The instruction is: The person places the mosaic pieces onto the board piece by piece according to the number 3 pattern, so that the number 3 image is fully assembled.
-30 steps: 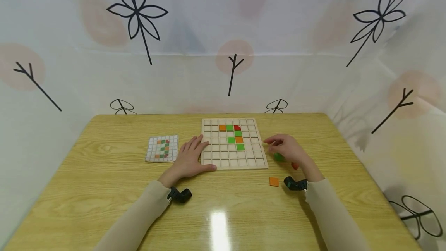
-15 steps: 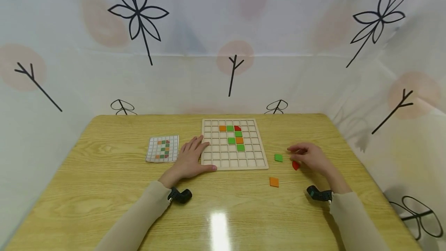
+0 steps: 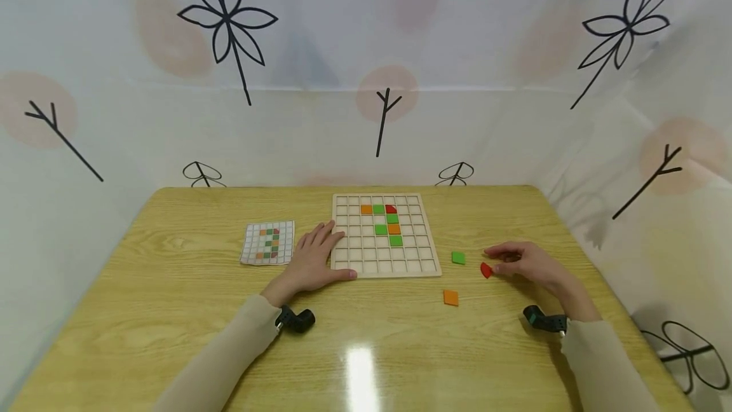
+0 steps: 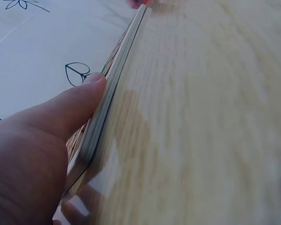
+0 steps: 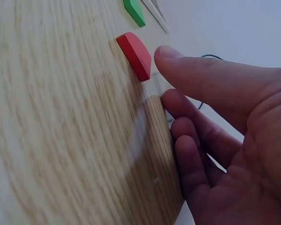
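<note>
My left hand (image 3: 311, 260) lies with fingers spread at the left edge of a pale wooden grid board (image 3: 357, 257). In the left wrist view, its thumb rests against the side of the board (image 4: 107, 96). My right hand (image 3: 528, 264) is over the table to the right, holding nothing. Its thumb is close beside a red rounded tile (image 3: 486, 270); in the right wrist view the red tile (image 5: 135, 56) lies on the table, just apart from the thumb tip. A green square tile (image 3: 458, 257) and an orange square tile (image 3: 450, 297) lie nearby.
Several orange, green and red tiles sit in the board's cells, among them a red one (image 3: 391, 209) in an upper row. Left of my left hand lies a paper pattern card (image 3: 267, 243) with a coloured grid. A patterned cloth (image 3: 320, 138) hangs behind the wooden table (image 3: 189, 310).
My right hand has moved right, away from the board, past the green tile to beside the red one. The left hand has stayed in place, and the tiles have not moved.
</note>
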Action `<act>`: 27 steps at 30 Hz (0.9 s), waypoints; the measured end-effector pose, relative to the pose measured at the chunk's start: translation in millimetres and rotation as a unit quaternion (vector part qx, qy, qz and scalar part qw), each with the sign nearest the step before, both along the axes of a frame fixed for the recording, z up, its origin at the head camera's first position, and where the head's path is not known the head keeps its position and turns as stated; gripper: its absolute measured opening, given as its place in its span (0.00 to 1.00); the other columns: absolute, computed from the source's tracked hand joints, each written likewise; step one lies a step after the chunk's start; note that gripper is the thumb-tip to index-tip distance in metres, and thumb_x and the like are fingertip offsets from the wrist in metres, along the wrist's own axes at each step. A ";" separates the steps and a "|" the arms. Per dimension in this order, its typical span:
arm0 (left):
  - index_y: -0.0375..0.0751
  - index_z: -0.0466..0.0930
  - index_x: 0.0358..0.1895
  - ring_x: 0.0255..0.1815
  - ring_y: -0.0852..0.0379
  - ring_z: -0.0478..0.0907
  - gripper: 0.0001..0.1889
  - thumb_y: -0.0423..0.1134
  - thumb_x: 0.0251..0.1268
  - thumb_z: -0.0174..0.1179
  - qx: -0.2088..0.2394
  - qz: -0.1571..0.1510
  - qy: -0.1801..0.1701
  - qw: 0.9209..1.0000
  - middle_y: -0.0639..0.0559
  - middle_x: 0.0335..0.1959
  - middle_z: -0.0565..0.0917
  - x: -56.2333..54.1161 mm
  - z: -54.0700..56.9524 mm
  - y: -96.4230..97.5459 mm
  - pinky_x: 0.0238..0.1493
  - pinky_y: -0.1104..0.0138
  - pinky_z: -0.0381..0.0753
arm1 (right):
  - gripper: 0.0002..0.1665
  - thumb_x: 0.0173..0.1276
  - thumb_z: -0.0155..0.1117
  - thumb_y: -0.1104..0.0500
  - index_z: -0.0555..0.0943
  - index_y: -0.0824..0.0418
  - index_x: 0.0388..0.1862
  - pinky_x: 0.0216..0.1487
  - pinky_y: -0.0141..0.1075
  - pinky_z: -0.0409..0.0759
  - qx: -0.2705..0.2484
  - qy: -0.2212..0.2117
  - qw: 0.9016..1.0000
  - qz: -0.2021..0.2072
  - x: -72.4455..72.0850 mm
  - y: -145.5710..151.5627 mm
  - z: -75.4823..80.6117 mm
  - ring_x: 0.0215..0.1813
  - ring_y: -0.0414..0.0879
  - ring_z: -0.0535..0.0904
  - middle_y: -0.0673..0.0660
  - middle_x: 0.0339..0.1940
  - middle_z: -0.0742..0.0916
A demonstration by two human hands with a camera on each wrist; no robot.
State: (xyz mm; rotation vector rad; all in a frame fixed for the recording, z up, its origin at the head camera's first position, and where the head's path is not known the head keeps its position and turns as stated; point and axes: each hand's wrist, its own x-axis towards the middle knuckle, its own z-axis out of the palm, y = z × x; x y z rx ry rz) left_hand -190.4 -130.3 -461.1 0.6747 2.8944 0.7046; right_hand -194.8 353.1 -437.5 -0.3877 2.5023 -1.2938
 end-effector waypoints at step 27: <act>0.45 0.62 0.77 0.80 0.42 0.42 0.49 0.70 0.57 0.63 0.022 0.000 0.030 0.999 0.43 0.81 0.50 0.4 -4.0 -0.7 0.75 0.42 0.44 | 0.23 0.61 0.76 0.59 0.83 0.68 0.52 0.40 0.32 0.75 0.046 0.009 0.999 0.011 1.4 -10.1 0.3 0.40 0.44 0.73 0.60 0.46 0.82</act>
